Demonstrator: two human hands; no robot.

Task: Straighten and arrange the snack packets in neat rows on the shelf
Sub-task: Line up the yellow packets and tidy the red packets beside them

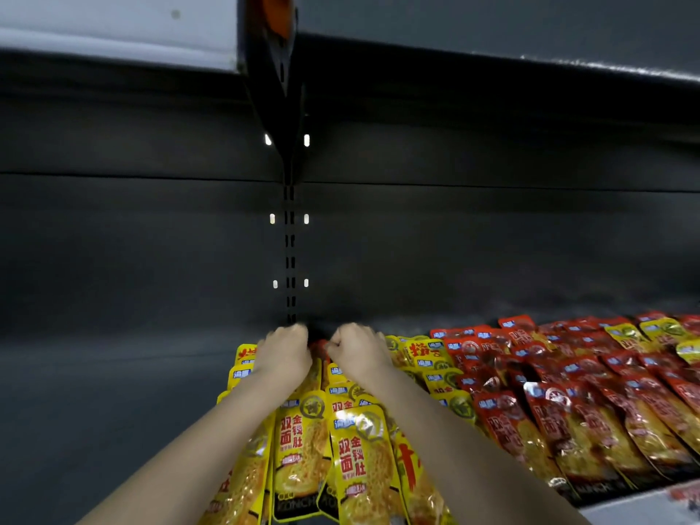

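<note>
Head cam: both hands are reaching to the far end of the yellow snack packets (pixel 299 449), which are lying in overlapping columns on the dark shelf (pixel 113 411), close to the back panel (pixel 151 240). The left hand (pixel 282 354) and right hand (pixel 358 354) are sitting side by side with fingers curled down over the rearmost packets. Whether they're actually pinching one is hidden behind the knuckles, so I can't tell. A bit of red packet (pixel 317 348) is poking up between them.

The red snack packets (pixel 568 411) are filling the right side in slanted rows, with a few yellow ones mixed in at the back.

My guess is the person is squaring up the back of the yellow column. The next move is probably pulling out that stray red one and nudging the yellow tops into line.
</note>
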